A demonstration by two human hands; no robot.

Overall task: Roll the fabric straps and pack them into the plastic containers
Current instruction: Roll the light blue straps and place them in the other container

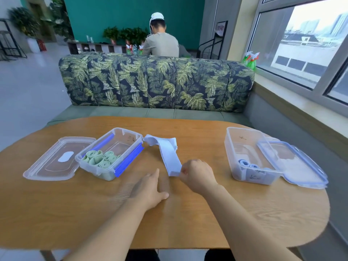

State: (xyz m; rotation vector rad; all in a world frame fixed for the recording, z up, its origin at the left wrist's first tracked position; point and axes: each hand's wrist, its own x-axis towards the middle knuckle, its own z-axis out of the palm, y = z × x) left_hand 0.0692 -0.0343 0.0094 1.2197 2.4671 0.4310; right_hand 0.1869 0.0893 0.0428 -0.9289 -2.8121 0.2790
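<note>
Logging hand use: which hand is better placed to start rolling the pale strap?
Probably right: the right hand pinches the near end of the pale strap; the left hand is open, holding nothing.

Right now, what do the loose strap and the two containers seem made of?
The loose strap: probably soft fabric, matte pale blue; it drapes and creases. The left container and right container: likely clear rigid plastic, glossy, see-through walls.

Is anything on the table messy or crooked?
Only small things. The pale blue strap is bunched and twisted at its far end, beside the left container. The right lid leans tilted on the right container, while the left lid lies flat. Nothing looks spilled or broken.
</note>
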